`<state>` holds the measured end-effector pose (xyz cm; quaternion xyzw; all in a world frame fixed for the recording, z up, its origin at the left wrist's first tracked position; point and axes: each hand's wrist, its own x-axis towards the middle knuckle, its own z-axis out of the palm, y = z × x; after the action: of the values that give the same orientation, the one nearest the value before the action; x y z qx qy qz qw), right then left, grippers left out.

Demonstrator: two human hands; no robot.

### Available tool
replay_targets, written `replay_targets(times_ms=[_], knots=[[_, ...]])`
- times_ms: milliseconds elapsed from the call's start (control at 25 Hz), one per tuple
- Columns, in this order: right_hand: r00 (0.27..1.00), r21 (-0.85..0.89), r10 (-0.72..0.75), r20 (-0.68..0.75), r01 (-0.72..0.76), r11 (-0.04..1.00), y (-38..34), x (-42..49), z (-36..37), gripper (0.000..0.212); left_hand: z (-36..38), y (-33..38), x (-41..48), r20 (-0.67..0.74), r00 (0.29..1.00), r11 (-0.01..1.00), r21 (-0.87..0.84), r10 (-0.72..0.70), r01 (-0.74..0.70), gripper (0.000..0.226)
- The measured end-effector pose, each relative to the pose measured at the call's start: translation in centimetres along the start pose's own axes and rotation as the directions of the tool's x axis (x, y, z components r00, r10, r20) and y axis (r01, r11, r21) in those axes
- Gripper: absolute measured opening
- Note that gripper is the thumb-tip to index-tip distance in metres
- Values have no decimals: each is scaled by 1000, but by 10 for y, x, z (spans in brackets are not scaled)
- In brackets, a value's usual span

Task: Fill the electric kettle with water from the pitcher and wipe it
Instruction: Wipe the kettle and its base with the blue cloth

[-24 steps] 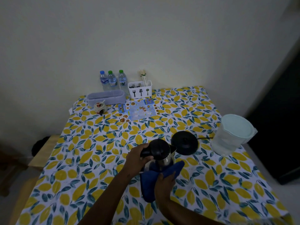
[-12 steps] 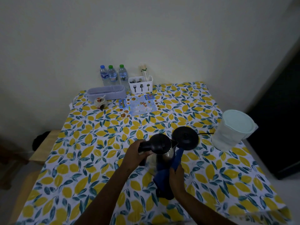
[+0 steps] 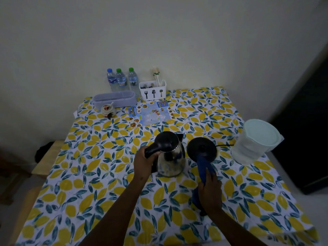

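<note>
A steel electric kettle (image 3: 171, 161) with a black lid stands upright near the middle of the table. My left hand (image 3: 144, 161) grips its black handle on the left side. My right hand (image 3: 210, 189) holds a dark blue cloth (image 3: 204, 166) to the right of the kettle, apart from its body; the cloth's upper end lies against the black round kettle base (image 3: 201, 148). A clear pitcher (image 3: 253, 142) with a pale lid holds water at the table's right edge.
The table has a lemon-print cloth (image 3: 88, 174). Against the back wall stand three water bottles (image 3: 121, 80), a white cutlery caddy (image 3: 153, 90), a grey oblong box (image 3: 114, 101), a small jar (image 3: 107, 110) and a printed leaflet (image 3: 150, 114). A power cord (image 3: 224, 145) runs from the base toward the pitcher.
My right hand has drawn the blue cloth off the kettle's front and moved it right, away from the body. The kettle, still held by my left hand, has shifted slightly left of the base.
</note>
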<state>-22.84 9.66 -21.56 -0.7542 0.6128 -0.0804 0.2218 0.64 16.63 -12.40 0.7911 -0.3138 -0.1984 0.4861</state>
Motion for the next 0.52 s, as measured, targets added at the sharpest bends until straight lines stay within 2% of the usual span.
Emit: replay_targets(times_ms=[80,240,400,520], knots=[[996,-130,15,87,-4,992,3,11,4,62,7,-1,9,-23,1000,1000,18,-16,17,37],[941,-287,-27,337,130,949,12,23,32,74,15,-5,14,-24,1000,1000,26,-1,2,39],[958,-283,-62,281,144,948,17,20,49,68,13,-25,13,34,999,998,40,37,-39,41],[965,-290,-154,214,213,933,14,16,53,64,15,-67,-7,56,995,983,170,-85,75,63]])
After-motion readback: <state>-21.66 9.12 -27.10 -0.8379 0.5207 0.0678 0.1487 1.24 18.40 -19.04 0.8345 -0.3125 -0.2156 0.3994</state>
